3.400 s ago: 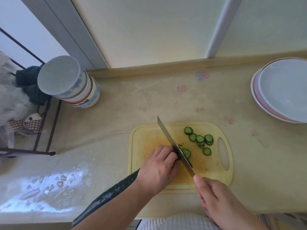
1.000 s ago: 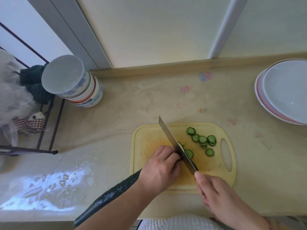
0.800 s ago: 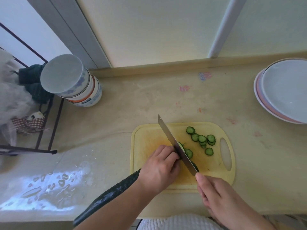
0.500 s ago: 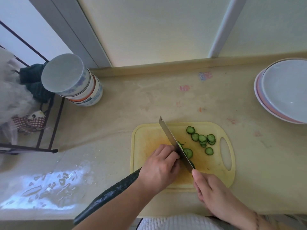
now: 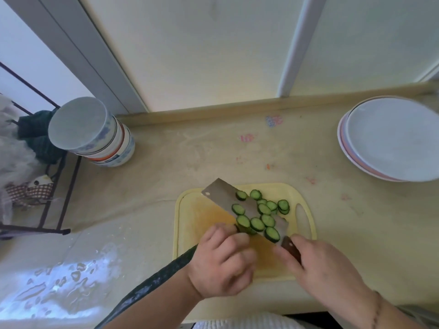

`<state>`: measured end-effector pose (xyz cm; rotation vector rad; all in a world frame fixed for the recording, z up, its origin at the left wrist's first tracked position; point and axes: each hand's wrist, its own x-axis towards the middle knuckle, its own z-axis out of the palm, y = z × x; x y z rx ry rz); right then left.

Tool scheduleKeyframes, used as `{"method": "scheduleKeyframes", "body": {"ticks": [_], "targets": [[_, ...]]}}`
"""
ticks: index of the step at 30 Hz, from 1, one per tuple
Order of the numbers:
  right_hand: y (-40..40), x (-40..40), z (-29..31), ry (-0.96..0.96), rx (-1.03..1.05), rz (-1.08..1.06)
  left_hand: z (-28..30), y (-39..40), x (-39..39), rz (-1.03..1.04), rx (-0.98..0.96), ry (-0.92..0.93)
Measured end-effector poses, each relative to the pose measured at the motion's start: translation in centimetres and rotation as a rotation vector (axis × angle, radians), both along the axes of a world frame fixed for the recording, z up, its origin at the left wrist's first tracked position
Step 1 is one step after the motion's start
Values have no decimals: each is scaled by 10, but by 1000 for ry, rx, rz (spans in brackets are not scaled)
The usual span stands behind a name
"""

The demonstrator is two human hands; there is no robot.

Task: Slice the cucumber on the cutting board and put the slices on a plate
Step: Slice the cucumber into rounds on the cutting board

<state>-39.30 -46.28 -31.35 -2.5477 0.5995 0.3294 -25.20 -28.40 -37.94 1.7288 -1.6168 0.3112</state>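
A long dark green cucumber (image 5: 152, 282) runs from the lower left onto the yellow cutting board (image 5: 190, 214). My left hand (image 5: 222, 262) grips it near its cut end. My right hand (image 5: 318, 269) holds the brown handle of a cleaver (image 5: 221, 194), whose wide blade now lies tilted flat over the board. Several cucumber slices (image 5: 257, 223) rest on the blade face, and more slices (image 5: 283, 206) lie on the board just right of it. A stack of white plates (image 5: 389, 138) sits at the far right of the counter.
A stack of upturned bowls (image 5: 91, 131) stands at the back left, beside a dark wire rack (image 5: 50, 186) holding cloths. A wet, shiny patch (image 5: 59, 286) covers the counter at the near left. A window wall runs along the back edge.
The cleaver has turned from edge-down cutting to lying flat with its face up, and several slices now sit on the blade. My left hand still holds the cucumber.
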Motion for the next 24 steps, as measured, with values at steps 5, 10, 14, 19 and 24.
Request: {"method": "scheduleKeyframes", "body": {"ticks": [5, 10, 14, 19, 24], "targets": [[-7, 0, -15, 78, -248, 181, 16, -54, -5, -180, 301, -69], [-4, -19, -35, 41, -379, 139, -10, -62, 13, -184, 476, 29], [-4, -31, -43, -59, -441, 120, -12, -68, 25, -300, 511, 91], [-10, -36, -41, -120, -440, 68, -7, -81, 41, -396, 514, -25], [-13, -32, -38, -177, -452, 52, -5, -95, 49, -415, 578, 131]]}}
